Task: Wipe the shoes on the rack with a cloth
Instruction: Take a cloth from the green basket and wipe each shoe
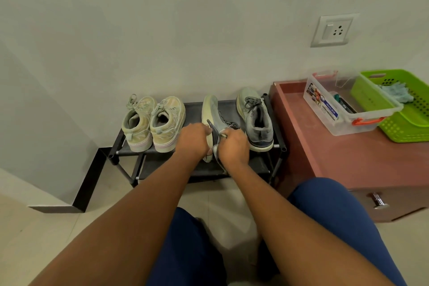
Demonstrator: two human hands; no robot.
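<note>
Crouched before a low black shoe rack [276,146] against a pale wall, my left hand [193,138] grips a grey shoe [212,111] tipped on its side while my right hand [233,146] pinches the cloth [223,133] against it; whether the other three are wiped I cannot tell.

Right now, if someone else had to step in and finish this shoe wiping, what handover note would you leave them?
Left hand: grips the sole edge of the grey sneaker, which is tipped on its side on the top shelf of the black shoe rack.
Right hand: fingers curled at that sneaker's heel, seemingly around a pale cloth; mostly hidden.
Its mate, the upright grey sneaker, stands to the right. The pair of beige high-tops stands to the left.
Done: cannot tell which shoes are already wiped.
Left: finish this sneaker, set it upright, then check the others.
</note>
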